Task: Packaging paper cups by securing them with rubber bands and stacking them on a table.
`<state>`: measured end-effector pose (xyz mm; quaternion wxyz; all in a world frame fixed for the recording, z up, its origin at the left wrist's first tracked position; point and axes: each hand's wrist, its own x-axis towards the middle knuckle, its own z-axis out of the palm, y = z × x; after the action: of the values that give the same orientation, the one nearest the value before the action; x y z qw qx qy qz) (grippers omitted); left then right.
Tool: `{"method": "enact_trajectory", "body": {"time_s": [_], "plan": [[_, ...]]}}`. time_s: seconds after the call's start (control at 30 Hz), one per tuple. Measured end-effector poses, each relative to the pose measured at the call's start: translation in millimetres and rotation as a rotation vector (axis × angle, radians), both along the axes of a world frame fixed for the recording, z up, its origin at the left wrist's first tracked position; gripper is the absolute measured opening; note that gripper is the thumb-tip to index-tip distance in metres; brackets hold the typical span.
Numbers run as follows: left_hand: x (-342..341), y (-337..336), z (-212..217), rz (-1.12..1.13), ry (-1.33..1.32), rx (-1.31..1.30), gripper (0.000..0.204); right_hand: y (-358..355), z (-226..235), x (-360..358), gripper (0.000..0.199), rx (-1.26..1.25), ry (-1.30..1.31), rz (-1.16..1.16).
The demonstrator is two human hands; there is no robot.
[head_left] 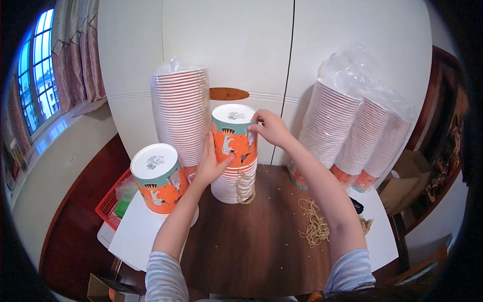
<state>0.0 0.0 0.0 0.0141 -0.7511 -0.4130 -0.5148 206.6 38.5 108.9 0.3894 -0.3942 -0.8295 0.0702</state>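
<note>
So the biggest thing was the dark wooden surface, spreading out below and toward the person from both sets of fingers. Off to the right of the right fingers leaned three plastic-wrapped stacks of paper cups, tilted against the white cabinet doors. Just left of the left fingers, and reaching well above them, stood another wrapped tall stack of cups, pretty much upright.

Right between the fingers was the orange and teal paper cup, upside down with its white bottom facing up, sitting on top of a short stack of cups directly beneath. The left hand was pressed flat against the cup's left side, fingers together and pointing up, thumb across the front. The right hand was pinching the cup's upper right rim with its fingertips.

Lower left of the left fingers, a second upside-down cup of the same print sat on a white board, with a red basket just past it.

Below the right fingers, near the right forearm, lay a loose pile of rubber bands. One band hung against the short stack's front.
</note>
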Motion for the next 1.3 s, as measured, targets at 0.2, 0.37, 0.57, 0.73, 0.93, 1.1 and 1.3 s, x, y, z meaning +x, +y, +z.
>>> {"method": "enact_trajectory", "body": {"time_s": [0.2,0.37,0.57,0.73,0.93,1.1,1.3], "plan": [[-1.7,-8.3,8.1,-0.019,-0.01,-0.059,0.096,-6.0,-0.6,-3.4,0.03,0.034,-0.015,-0.033],[-3.5,-5.9,2.1,0.001,-0.016,-0.052,0.095,-10.6,-2.8,-5.0,0.028,0.046,0.001,-0.038],[0.0,-2.0,-3.1,0.034,-0.024,-0.058,0.095,-8.3,-5.1,-0.5,0.027,0.041,-0.009,-0.04],[3.0,-4.1,-2.6,0.053,-0.005,-0.056,0.095,-5.5,-7.2,3.0,0.027,0.053,-0.011,-0.013],[1.9,-5.7,-6.1,0.064,-0.008,-0.06,0.095,-8.9,-11.2,1.8,0.026,0.061,-0.008,-0.028],[4.0,-8.3,-6.7,0.087,0.01,-0.061,0.096,-9.6,-15.9,2.5,0.025,0.066,-0.015,-0.036],[4.9,-7.3,-11.7,0.105,0.007,-0.078,0.096,-12.4,-20.1,2.6,0.026,0.082,0.019,-0.042]]}}
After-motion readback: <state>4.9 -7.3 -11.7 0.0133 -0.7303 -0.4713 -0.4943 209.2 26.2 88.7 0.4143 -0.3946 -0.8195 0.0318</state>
